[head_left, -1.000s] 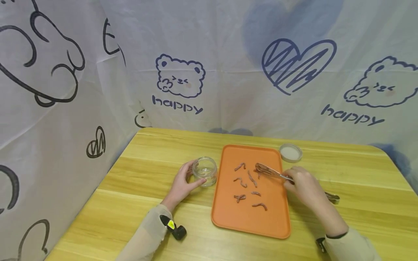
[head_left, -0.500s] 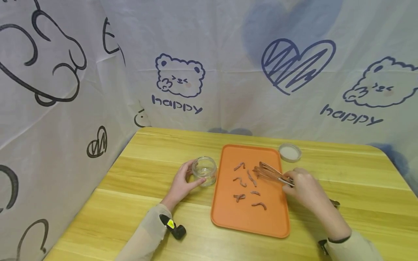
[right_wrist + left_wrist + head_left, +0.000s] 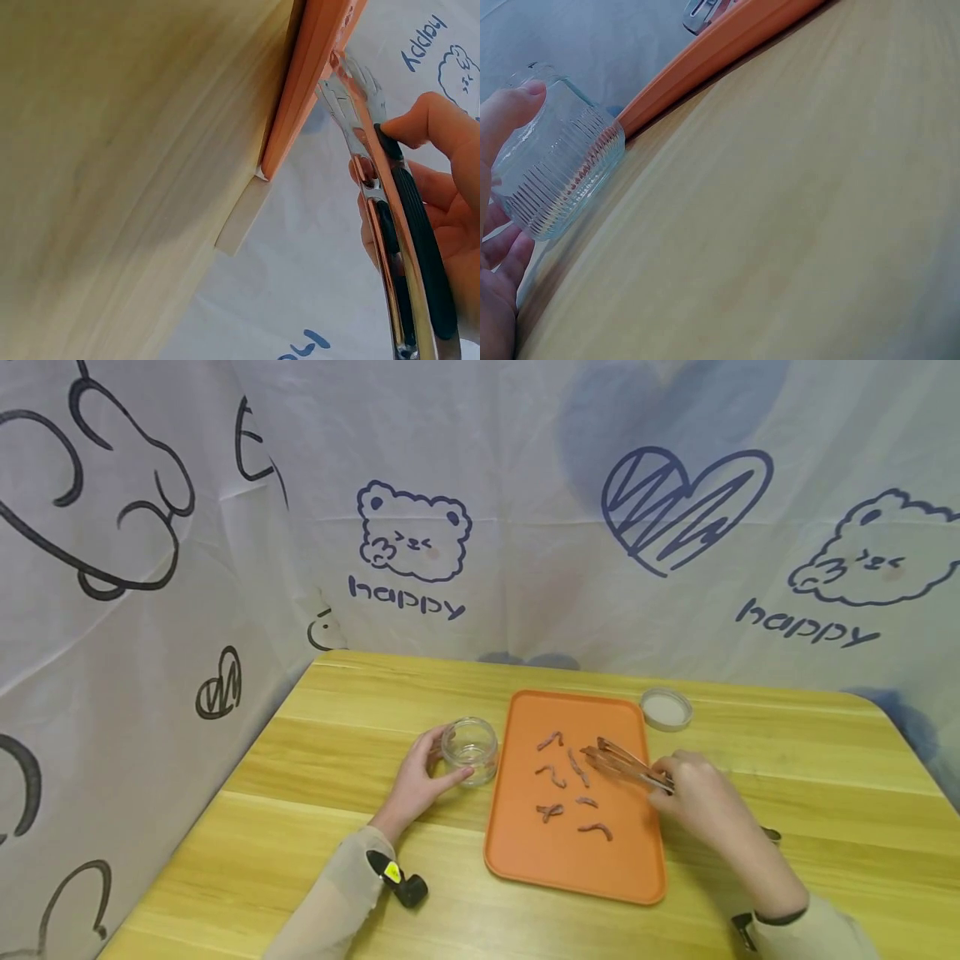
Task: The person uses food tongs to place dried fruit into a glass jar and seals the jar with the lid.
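Head view: nearer in, I see an orange rectangular tray (image 3: 570, 872) bearing thin, brown, wavy strips (image 3: 597, 827). At its three o'clock the right hand (image 3: 703, 795) grasps metal tongs with black grips (image 3: 628, 767), tips over the tray; I can't tell whether they pinch a strip. At ten o'clock the left hand (image 3: 414, 785) wraps round a clear, ribbed glass jar (image 3: 471, 753). Farther, toward one o'clock, lies a round, whitish lid (image 3: 666, 710).

Single jar (image 3: 472, 752), lid (image 3: 666, 710), tray (image 3: 577, 870), tongs (image 3: 409, 206) — 6+ strips (image 3: 578, 768)
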`<state>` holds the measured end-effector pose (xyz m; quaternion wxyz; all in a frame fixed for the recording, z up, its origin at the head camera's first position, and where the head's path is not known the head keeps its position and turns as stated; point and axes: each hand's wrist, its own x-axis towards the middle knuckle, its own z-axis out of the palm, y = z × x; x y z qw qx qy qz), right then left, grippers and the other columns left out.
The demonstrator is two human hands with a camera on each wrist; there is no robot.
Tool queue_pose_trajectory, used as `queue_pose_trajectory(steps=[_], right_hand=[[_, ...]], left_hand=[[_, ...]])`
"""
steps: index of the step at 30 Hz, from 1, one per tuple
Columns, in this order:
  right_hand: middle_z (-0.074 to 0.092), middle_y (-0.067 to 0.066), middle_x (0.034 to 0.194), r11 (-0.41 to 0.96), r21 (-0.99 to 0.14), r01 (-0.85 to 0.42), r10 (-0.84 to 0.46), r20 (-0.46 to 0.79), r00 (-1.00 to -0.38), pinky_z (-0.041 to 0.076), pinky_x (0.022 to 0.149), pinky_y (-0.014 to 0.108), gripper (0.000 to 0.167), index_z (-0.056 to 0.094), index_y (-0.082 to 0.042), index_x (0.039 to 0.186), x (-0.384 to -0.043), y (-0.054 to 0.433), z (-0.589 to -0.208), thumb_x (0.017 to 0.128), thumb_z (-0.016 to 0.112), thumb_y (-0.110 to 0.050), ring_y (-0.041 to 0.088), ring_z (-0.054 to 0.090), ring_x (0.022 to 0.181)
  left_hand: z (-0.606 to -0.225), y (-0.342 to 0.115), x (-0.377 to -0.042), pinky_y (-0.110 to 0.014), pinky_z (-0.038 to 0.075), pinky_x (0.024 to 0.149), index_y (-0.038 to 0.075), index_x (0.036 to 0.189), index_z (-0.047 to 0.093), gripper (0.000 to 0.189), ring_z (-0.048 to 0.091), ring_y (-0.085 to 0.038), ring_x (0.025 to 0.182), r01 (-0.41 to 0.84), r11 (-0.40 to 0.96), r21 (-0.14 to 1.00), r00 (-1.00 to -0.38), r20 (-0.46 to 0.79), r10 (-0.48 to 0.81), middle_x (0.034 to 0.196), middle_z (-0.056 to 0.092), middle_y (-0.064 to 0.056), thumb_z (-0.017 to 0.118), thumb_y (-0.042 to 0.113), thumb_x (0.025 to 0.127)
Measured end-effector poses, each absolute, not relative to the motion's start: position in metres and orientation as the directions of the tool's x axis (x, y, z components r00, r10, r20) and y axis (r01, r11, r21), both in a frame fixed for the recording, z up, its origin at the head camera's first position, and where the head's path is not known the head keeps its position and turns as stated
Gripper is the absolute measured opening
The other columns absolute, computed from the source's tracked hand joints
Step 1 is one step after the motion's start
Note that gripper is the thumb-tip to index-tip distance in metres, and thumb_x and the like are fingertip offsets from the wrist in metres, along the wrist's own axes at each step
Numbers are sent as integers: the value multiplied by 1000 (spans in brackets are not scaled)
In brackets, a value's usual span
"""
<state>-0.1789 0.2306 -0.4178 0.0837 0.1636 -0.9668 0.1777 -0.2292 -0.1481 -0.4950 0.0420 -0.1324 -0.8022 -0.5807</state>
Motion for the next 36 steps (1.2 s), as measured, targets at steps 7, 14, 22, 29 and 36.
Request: queue_pose_trajectory(steps=[7,14,22,29,36], right_hand=[[57,5,73,878,-313,-363,-290,255,-922,44,51,30,14,69,3,86,-179,233,-421,73,67,1,18,50,64],[54,2,70,873,-310,-377,-295,281,-913,41,49,28,10,70,1,85,-178,234,-422,75,70,2,14,46,61],[56,4,71,865,-307,-397,-289,342,-894,44,48,27,10,70,2,86,-179,233,-419,76,72,2,14,50,60],[61,8,78,863,-294,-411,-289,378,-879,49,55,34,11,70,1,88,-181,222,-405,78,66,1,20,55,68],[61,6,79,848,-305,-432,-307,382,-872,49,55,32,14,70,0,88,-185,197,-389,76,65,2,17,53,67]], left_hand=[[-496,-148,-230,-34,39,105,14,138,45,71,50,-21,120,258,302,918,-963,219,158,133,48,-6,81,25,78],[-496,-148,-230,-34,39,105,13,138,45,71,50,-22,119,269,298,916,-960,229,161,134,48,-11,81,23,78],[-496,-148,-229,-34,38,106,13,138,44,71,49,-23,121,257,300,919,-963,217,159,134,48,-9,81,25,78],[-495,-148,-229,-34,38,106,14,139,44,71,48,-22,121,244,318,916,-967,204,155,135,47,-8,80,25,79],[-495,-148,-228,-33,38,106,14,139,44,73,49,-22,121,249,323,913,-966,209,153,135,47,-7,81,25,78]])
